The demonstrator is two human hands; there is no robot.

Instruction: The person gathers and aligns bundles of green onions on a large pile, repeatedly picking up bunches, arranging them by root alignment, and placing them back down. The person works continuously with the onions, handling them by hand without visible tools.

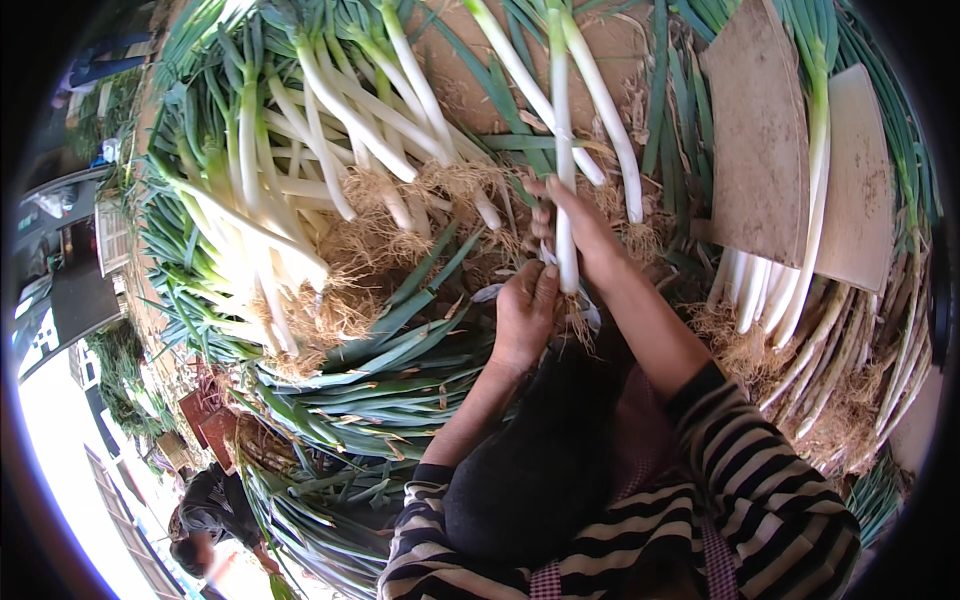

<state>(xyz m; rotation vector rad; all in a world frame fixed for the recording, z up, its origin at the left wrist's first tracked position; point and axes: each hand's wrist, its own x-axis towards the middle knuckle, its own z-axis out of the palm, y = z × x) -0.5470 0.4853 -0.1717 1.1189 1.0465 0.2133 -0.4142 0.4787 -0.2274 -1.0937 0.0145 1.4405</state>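
A large green onion with a long white stalk stands nearly upright before me, its roots towards my body. My right hand is closed around the white stalk from the right side. Lower down, my left hand pinches at the stalk's base just above the roots, with thin pale strips of peel between the hands. Two more white-stalked green onions lie just beyond, one on the left and one on the right.
A big pile of green onions with matted roots fills the left. Green leaves lie below it. At right, boards stand among bundled onions. Another person bends over at the lower left.
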